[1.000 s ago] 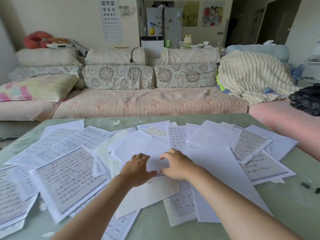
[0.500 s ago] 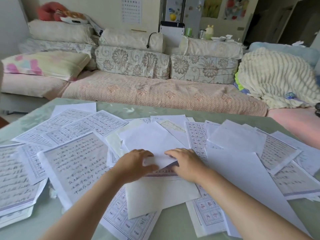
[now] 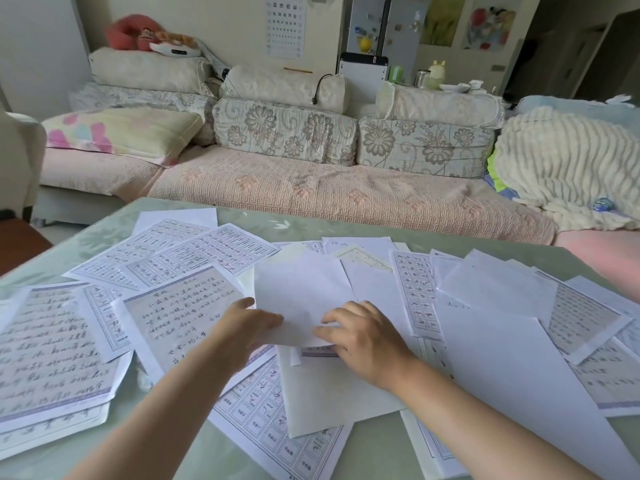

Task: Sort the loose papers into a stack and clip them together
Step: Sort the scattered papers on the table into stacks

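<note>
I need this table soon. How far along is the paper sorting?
Barely begun. Done: nothing stacked; the loose papers lie scattered across the table. In hand: the left hand and right hand pinch one blank sheet at the middle. Left: gathering the rest, squaring, clipping; no clip shows.

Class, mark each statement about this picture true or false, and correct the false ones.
1. The left hand and right hand both grip the blank white sheet. True.
2. The papers form one neat stack. False: they lie scattered and overlapping across the table.
3. A sofa stands beyond the table. True.
4. The right hand holds a clip. False: it holds only the sheet; no clip shows.
</note>
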The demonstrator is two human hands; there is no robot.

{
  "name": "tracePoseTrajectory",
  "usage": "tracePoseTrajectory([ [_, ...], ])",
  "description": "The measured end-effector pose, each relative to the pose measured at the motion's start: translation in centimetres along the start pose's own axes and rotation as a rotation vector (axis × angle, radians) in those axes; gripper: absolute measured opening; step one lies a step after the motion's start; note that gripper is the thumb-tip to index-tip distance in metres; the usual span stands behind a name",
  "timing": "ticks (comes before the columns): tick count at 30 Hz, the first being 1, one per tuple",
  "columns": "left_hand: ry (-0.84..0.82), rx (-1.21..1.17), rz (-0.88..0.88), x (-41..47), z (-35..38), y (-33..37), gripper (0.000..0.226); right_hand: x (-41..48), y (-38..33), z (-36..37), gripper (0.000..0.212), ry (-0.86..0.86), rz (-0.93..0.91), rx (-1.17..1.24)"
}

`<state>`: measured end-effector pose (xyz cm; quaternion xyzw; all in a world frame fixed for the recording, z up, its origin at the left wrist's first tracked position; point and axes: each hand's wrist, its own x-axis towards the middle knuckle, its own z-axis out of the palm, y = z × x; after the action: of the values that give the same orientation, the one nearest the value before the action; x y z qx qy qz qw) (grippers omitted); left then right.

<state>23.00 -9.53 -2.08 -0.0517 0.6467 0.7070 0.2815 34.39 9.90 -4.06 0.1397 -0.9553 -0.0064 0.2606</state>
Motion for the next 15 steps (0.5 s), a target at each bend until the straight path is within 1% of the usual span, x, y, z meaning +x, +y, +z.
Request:
tracePoseTrajectory([
  [1,0.03,0.004,-0.006,0.3,-0.2,0.0,0.087,0.3,0.0,-0.1,0.054,-0.077,0.089,0.007],
  [2,0.072,0.023,0.007,0.3,-0.2,0.3,0.083,0.3,0.3,-0.1,0.066,-0.177,0.21,0.012],
  [4,0.188,0.135,0.081,0.3,-0.4,0.5,0.071,0.5,1.0,-0.7,0.086,-0.354,0.477,0.095],
  [5,0.238,0.215,0.129,0.4,-0.6,0.5,0.063,0.5,1.4,-0.8,0.093,-0.407,0.57,0.136],
  [7,0.284,0.364,0.221,0.3,-1.1,0.9,0.047,0.3,2.3,-0.7,0.103,-0.528,0.672,0.168],
  [9,0.3,0.573,0.297,0.4,-2.0,1.4,0.03,0.2,2.5,-0.3,0.102,-0.637,0.712,0.167],
  [10,0.314,0.708,0.328,0.5,-2.5,1.5,0.026,0.2,2.4,0.0,0.097,-0.656,0.717,0.16],
  [11,0.338,0.847,0.339,0.8,-3.1,1.6,0.027,0.3,2.2,0.4,0.09,-0.641,0.705,0.145],
  [13,0.375,1.079,0.33,1.3,-4.0,1.2,0.042,0.8,1.6,0.9,0.076,-0.572,0.642,0.106],
  [15,0.4,1.351,0.35,1.5,-4.4,0.6,0.07,1.4,0.9,1.1,0.062,-0.507,0.596,0.09],
])
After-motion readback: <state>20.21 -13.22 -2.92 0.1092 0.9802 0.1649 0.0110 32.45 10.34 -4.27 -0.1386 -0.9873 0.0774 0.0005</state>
